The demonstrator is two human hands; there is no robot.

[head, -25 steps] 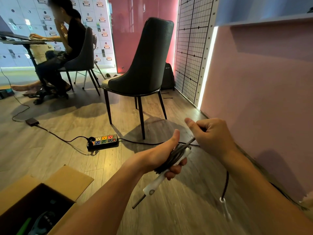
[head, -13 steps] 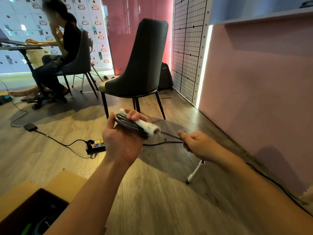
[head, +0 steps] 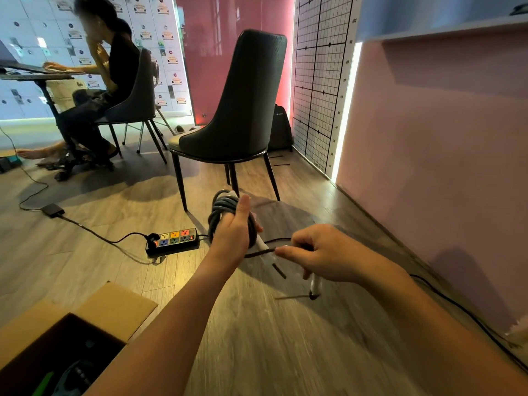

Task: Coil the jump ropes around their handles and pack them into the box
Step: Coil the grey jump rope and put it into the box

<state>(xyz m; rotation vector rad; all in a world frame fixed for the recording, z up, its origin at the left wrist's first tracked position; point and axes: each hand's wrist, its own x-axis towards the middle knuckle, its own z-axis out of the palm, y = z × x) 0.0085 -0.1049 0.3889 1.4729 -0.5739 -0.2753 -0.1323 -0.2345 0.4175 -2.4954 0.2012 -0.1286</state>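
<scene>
While the left hand (head: 233,234) grips the coiled jump rope (head: 220,210) around its white handle (head: 262,244), the right hand (head: 328,252) just beside it pinches the loose strand (head: 257,253), a second handle (head: 315,284) dangling beneath. Down-left of both hands sits the open box (head: 114,307).

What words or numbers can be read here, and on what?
"70": scale strip on the right edge of the grid board.
"60": same strip, just below.
"50": same strip, lower.
"40": same strip, lower still.
Other scale numbers: too blurred.
Stickers on the lockers: too small to read.
Logo on the black bag: unreadable.
Power strip, jump rope, box: no text seen.
</scene>
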